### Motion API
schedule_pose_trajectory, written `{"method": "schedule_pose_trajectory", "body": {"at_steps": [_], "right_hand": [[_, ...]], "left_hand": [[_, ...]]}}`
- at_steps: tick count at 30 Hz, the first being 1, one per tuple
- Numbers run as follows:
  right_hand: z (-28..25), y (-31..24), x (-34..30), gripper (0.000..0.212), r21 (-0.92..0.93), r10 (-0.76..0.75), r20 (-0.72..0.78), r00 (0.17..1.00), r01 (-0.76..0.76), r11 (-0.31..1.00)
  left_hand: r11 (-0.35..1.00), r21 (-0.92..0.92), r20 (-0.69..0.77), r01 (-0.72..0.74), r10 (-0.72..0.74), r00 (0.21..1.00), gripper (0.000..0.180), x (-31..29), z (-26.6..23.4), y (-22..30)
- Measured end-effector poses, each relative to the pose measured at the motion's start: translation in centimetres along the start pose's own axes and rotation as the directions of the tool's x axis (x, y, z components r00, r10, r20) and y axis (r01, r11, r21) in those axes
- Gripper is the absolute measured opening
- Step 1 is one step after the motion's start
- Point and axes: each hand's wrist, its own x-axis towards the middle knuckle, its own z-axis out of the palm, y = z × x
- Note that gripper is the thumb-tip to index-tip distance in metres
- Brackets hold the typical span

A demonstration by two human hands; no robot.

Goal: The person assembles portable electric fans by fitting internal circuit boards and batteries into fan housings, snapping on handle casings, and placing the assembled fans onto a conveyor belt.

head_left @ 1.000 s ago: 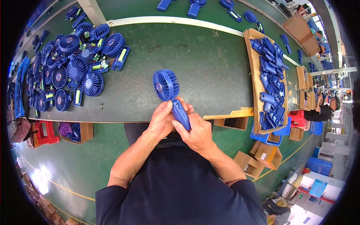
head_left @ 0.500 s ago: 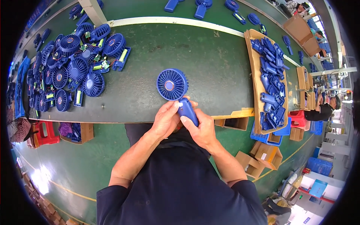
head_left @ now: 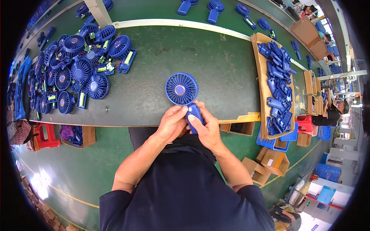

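A blue handheld fan (head_left: 182, 89) is held near the front edge of the bench, its round caged head pointing away from me and its handle toward my body. My left hand (head_left: 172, 122) pinches the upper handle close under the fan head, from the left. Around the handle's right side wraps my right hand (head_left: 208, 127), with the thumb lying on the blue handle cover. The fingers behind the handle are partly hidden. To the left lies a heap of blue fans (head_left: 80, 71), several with handles uncovered, showing green batteries and circuit boards.
At the right end of the bench, a cardboard tray (head_left: 263, 127) holds many blue handle covers. Behind a white rail (head_left: 185, 24), more fans lie on a green conveyor belt (head_left: 154, 8). Cardboard boxes (head_left: 274, 161) and a blue crate (head_left: 269, 143) stand below right; a red stool (head_left: 48, 135) is left.
The fan has shifted slightly right and turned more upright, handle now pointing nearly straight at me. My right thumb has moved up along the handle cover. Fans on the belt have moved right.
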Motion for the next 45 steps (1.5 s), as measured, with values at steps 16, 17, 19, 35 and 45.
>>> {"method": "schedule_pose_trajectory", "body": {"at_steps": [16,17,19,35,45], "right_hand": [[0.4,-1.2,-1.6,0.05,-0.389,-0.223,-0.074,0.972,0.178,0.904],[0.3,-1.3,-1.6,0.043,-0.458,-0.329,-0.062,0.942,0.266,0.848],[0.4,-1.1,-1.6,0.042,-0.493,-0.41,-0.051,0.911,0.334,0.803],[-4.3,-2.3,8.4,0.035,0.338,0.18,0.118,0.976,-0.21,0.918],[-0.2,-6.6,34.2,0.038,0.321,0.193,0.079,0.978,-0.209,0.924]], "left_hand": [[0.985,-0.163,0.031,-0.061,0.067,0.997,0.051,0.0,-1.4,0.2],[0.972,-0.224,0.063,-0.066,0.081,0.995,0.046,0.2,-1.5,0.1],[0.959,-0.279,0.059,-0.055,0.075,0.995,0.042,0.5,-1.5,0.0],[0.998,-0.062,0.09,0.019,-0.013,0.996,0.066,0.8,0.4,1.0],[0.997,-0.018,0.204,0.075,-0.07,0.976,0.048,-0.3,-1.5,0.7]]}}
